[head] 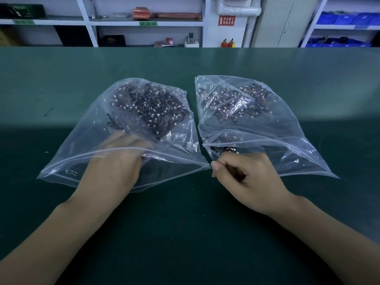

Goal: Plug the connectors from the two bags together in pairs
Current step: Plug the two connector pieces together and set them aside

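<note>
2 clear plastic bags lie side by side on a dark green table (185,233), their open mouths toward the person. The left bag (82,145) holds a dense heap of connectors (148,105), small white plugs on dark and reddish wires, piled toward its far end. The right bag (277,128) holds a similar heap of connectors (236,101), spread across its far half, with a few more lying close to its mouth. The near corners of the 2 bags almost meet between the hands.

The left hand (119,161) reaches in through the mouth of the left bag; its fingers are inside, seen through the plastic and blurred, so I cannot tell whether they are spread or pinching anything. The zip rim of the bag crosses over the back of this hand.

The right hand (244,175) sits at the mouth of the right bag, just beside the near left corner. Its fingers are curled in toward the palm with the thumb pressed against them; a few white plugs and dark wires show right at the knuckles, but whether the fingers pinch one of them is hidden.

Both bare forearms run back toward the near edge of the table. Beyond the far edge stand white shelves (144,22) with reddish packages, blue bins (347,18) at the right, and a red sign (226,20) on a white pillar.
</note>
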A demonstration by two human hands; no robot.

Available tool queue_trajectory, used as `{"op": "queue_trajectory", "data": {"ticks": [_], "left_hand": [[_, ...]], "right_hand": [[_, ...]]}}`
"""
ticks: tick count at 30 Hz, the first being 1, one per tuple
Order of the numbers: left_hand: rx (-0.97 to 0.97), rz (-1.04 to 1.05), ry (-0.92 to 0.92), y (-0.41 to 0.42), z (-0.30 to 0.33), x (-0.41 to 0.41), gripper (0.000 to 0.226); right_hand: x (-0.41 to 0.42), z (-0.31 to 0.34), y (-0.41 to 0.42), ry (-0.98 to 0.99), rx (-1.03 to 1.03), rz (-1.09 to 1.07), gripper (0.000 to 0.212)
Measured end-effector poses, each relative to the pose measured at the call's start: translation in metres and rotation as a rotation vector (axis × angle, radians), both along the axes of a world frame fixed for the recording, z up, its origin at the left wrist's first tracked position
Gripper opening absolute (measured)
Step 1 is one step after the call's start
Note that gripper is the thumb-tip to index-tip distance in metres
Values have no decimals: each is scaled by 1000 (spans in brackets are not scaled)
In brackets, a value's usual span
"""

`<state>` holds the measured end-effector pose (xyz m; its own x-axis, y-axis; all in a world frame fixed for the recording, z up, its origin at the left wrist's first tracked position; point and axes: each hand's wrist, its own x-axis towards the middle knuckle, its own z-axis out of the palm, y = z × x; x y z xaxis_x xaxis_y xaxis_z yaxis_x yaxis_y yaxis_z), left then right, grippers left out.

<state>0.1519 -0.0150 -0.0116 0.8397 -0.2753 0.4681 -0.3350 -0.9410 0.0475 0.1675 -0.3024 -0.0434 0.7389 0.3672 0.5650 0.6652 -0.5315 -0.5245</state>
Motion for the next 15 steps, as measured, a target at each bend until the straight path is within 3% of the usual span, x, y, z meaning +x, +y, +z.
{"op": "queue_trajectory", "data": {"ticks": [8, 15], "left_hand": [[-47, -315, -88, -1, -13, 10, 41], [-69, -524, -158, -14, -10, -3, 18]], "right_hand": [[0, -1, 0, 1, 30, 18, 37], [0, 1, 1, -43, 71, 25, 18]]}}
